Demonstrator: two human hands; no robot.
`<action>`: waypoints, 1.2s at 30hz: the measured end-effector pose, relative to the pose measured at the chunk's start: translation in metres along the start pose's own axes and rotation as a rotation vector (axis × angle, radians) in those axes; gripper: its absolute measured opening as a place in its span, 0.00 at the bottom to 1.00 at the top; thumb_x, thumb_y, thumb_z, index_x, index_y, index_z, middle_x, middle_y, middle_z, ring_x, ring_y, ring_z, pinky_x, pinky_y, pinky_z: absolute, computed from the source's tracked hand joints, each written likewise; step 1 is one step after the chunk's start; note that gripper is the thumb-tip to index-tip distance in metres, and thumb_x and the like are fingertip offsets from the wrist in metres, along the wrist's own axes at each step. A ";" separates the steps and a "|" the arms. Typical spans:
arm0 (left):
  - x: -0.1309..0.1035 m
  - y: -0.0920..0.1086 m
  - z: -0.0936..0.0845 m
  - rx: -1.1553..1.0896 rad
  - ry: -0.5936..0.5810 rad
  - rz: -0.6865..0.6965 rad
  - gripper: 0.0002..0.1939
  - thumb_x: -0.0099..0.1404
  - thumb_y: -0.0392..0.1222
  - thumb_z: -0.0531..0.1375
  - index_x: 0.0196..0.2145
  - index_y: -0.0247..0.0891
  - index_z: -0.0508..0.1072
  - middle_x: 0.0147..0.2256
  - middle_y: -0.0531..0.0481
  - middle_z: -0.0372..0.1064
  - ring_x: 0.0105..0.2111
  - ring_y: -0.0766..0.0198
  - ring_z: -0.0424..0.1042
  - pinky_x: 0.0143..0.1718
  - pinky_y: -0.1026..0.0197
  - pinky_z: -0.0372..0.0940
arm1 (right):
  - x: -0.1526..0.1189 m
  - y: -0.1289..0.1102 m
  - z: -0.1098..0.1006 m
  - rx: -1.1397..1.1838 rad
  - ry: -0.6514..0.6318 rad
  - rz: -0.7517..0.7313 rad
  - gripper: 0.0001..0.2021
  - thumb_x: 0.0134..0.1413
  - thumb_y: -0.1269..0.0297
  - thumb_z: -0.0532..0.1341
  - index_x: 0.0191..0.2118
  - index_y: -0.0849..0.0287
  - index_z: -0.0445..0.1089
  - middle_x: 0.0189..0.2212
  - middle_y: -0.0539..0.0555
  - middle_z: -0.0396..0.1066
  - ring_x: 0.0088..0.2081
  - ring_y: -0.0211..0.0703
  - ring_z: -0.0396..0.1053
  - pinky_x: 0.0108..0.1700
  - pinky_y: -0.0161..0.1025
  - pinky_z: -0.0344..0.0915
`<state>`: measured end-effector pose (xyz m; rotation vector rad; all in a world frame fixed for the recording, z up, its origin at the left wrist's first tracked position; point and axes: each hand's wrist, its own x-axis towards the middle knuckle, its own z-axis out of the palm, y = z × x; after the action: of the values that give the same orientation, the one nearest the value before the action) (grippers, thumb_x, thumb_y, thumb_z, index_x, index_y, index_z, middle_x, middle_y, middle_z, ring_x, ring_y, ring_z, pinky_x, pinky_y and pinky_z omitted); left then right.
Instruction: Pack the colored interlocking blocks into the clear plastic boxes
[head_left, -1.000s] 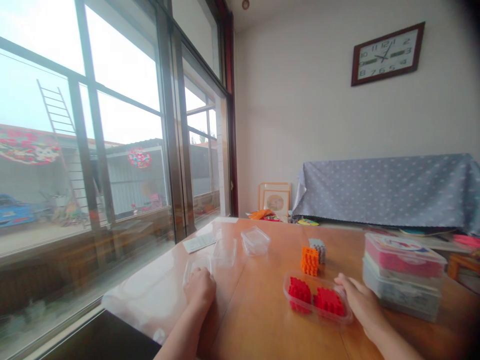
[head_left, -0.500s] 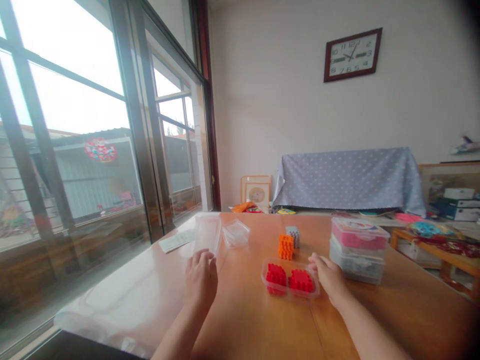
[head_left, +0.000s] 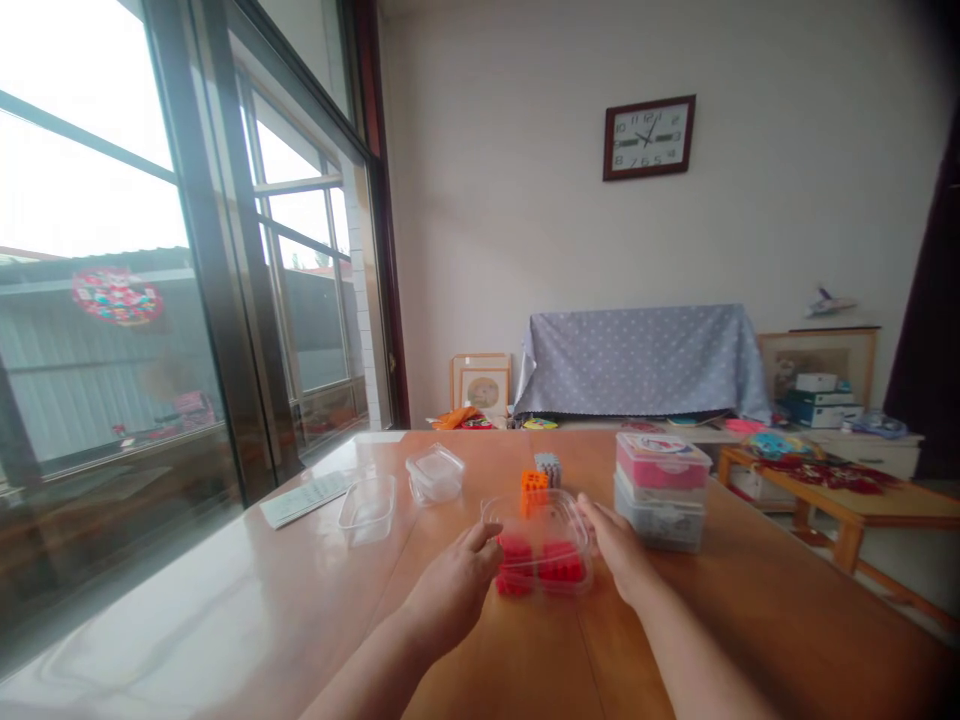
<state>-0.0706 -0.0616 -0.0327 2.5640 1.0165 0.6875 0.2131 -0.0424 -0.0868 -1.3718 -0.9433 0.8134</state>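
A clear plastic lid [head_left: 551, 508] is tilted over a clear container [head_left: 591, 580] with two red foam-like puzzle blocks in it, one red block [head_left: 514, 572] at left and another red block [head_left: 561, 565] at right. My left hand [head_left: 463, 578] pinches the lid's left edge. On the opposite side, my right hand [head_left: 609, 540] has its fingers closed at the lid's right edge; its exact grip is partly hidden. Just beyond stand an orange block [head_left: 535, 482] and a grey block [head_left: 549, 466], the orange one partly seen through the lid.
Stacked clear boxes [head_left: 660, 490], the top one pink inside, stand right of my right hand. To the left are an open clear container [head_left: 367, 512], a stack of clear plastic pieces [head_left: 435, 474] and a printed sheet [head_left: 306, 498]. A window [head_left: 300, 250] flanks the wooden table [head_left: 525, 670].
My left hand has moved right, from the clear plastic pieces to the container, bringing the lid over the red blocks. My right hand stays at the container's right side. The view has turned right.
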 end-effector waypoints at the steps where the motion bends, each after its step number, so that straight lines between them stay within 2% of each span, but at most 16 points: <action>1: 0.002 -0.001 0.001 -0.016 -0.009 -0.022 0.12 0.71 0.40 0.51 0.39 0.44 0.75 0.63 0.46 0.63 0.57 0.52 0.69 0.58 0.53 0.64 | -0.002 -0.003 0.001 0.021 -0.033 -0.008 0.30 0.48 0.36 0.61 0.44 0.58 0.79 0.35 0.56 0.81 0.39 0.52 0.76 0.36 0.41 0.66; 5: 0.008 -0.003 0.003 -0.058 -0.024 -0.095 0.09 0.67 0.42 0.57 0.40 0.45 0.77 0.60 0.47 0.67 0.58 0.49 0.68 0.59 0.53 0.64 | -0.007 -0.012 0.001 0.074 -0.100 -0.070 0.25 0.46 0.44 0.66 0.45 0.55 0.79 0.38 0.54 0.81 0.45 0.53 0.75 0.45 0.42 0.68; 10: 0.008 -0.010 0.004 -0.008 -0.003 0.053 0.15 0.70 0.37 0.50 0.43 0.45 0.76 0.63 0.48 0.63 0.58 0.54 0.69 0.58 0.55 0.65 | -0.006 -0.009 -0.002 0.005 -0.081 -0.047 0.18 0.44 0.50 0.65 0.37 0.57 0.79 0.34 0.52 0.80 0.40 0.49 0.74 0.44 0.41 0.67; 12: 0.007 -0.018 0.009 -0.035 0.071 0.058 0.16 0.72 0.37 0.48 0.45 0.45 0.75 0.63 0.46 0.63 0.58 0.55 0.69 0.57 0.56 0.66 | -0.004 -0.005 -0.002 -0.029 -0.101 -0.037 0.16 0.46 0.52 0.64 0.37 0.57 0.77 0.33 0.51 0.80 0.39 0.48 0.74 0.43 0.40 0.66; 14: 0.008 -0.029 0.017 -0.086 0.201 0.030 0.16 0.72 0.39 0.48 0.46 0.43 0.74 0.59 0.42 0.66 0.57 0.55 0.69 0.57 0.56 0.65 | -0.002 -0.001 -0.001 -0.063 -0.105 -0.035 0.15 0.46 0.55 0.64 0.38 0.57 0.77 0.35 0.52 0.80 0.40 0.48 0.74 0.43 0.40 0.66; 16: 0.011 -0.041 0.026 -0.138 0.325 -0.031 0.14 0.72 0.41 0.48 0.44 0.42 0.74 0.52 0.41 0.70 0.53 0.55 0.71 0.55 0.55 0.66 | 0.000 0.002 -0.001 -0.072 -0.075 -0.041 0.17 0.45 0.58 0.65 0.42 0.56 0.76 0.41 0.53 0.80 0.45 0.49 0.74 0.45 0.40 0.66; 18: 0.016 -0.051 0.036 -0.202 0.388 -0.138 0.13 0.71 0.44 0.51 0.42 0.40 0.73 0.45 0.41 0.74 0.46 0.56 0.74 0.49 0.56 0.68 | 0.001 0.004 -0.001 -0.063 -0.040 -0.045 0.19 0.44 0.58 0.65 0.45 0.55 0.76 0.44 0.54 0.79 0.47 0.50 0.74 0.46 0.40 0.66; 21: 0.024 -0.061 0.047 -0.342 0.374 -0.300 0.15 0.70 0.51 0.53 0.38 0.38 0.73 0.36 0.45 0.75 0.37 0.58 0.75 0.40 0.59 0.68 | 0.002 0.006 -0.002 -0.101 -0.034 -0.051 0.17 0.46 0.55 0.63 0.42 0.56 0.77 0.38 0.52 0.80 0.41 0.49 0.74 0.43 0.40 0.66; 25: 0.030 -0.060 0.053 -0.538 0.329 -0.436 0.19 0.69 0.55 0.54 0.32 0.37 0.72 0.29 0.49 0.71 0.31 0.61 0.73 0.31 0.63 0.64 | -0.001 0.007 -0.003 -0.155 -0.039 -0.083 0.12 0.48 0.54 0.61 0.33 0.57 0.77 0.28 0.49 0.76 0.35 0.46 0.71 0.40 0.39 0.63; 31: 0.033 -0.045 0.052 -0.721 0.311 -0.570 0.15 0.62 0.53 0.60 0.35 0.36 0.72 0.25 0.53 0.68 0.23 0.67 0.68 0.24 0.66 0.59 | 0.002 0.012 0.000 -0.188 -0.061 -0.119 0.11 0.48 0.56 0.62 0.33 0.57 0.77 0.29 0.49 0.77 0.35 0.46 0.70 0.40 0.38 0.63; 36: 0.035 -0.045 0.053 -0.869 0.317 -0.609 0.11 0.58 0.46 0.61 0.32 0.36 0.69 0.22 0.56 0.64 0.19 0.71 0.62 0.21 0.68 0.54 | 0.001 0.014 0.003 -0.187 -0.058 -0.111 0.13 0.48 0.56 0.62 0.35 0.57 0.78 0.33 0.51 0.79 0.36 0.47 0.72 0.41 0.39 0.64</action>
<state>-0.0453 -0.0101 -0.0856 1.3455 1.1614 1.0601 0.2114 -0.0393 -0.1006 -1.4477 -1.1533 0.6976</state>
